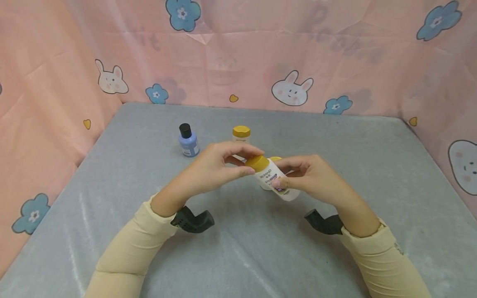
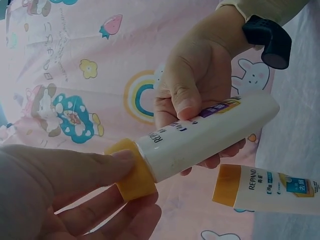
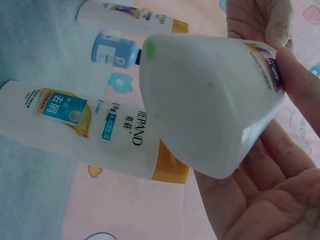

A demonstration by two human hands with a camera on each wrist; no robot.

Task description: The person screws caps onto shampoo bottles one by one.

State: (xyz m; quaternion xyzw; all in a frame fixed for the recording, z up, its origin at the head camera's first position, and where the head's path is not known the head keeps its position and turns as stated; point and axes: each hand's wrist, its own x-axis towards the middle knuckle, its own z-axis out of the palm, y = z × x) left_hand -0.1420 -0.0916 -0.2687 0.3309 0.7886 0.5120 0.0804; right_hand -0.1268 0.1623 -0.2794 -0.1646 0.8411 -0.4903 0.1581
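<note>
A white shampoo bottle with a gold cap and a purple label is held tilted above the table. My right hand grips its body, thumb on the front. At the cap end, my left hand pinches the gold cap between thumb and fingers, as the left wrist view also shows. Behind the held bottle stands a second white bottle with a gold cap and a teal label, mostly hidden in the head view. The held bottle's base faces the right wrist camera.
Farther back stands another gold-capped white bottle, partly behind my left hand. To its left is a small blue bottle with a black cap. A grey cloth covers the table, and a pink printed curtain hangs along its back and sides.
</note>
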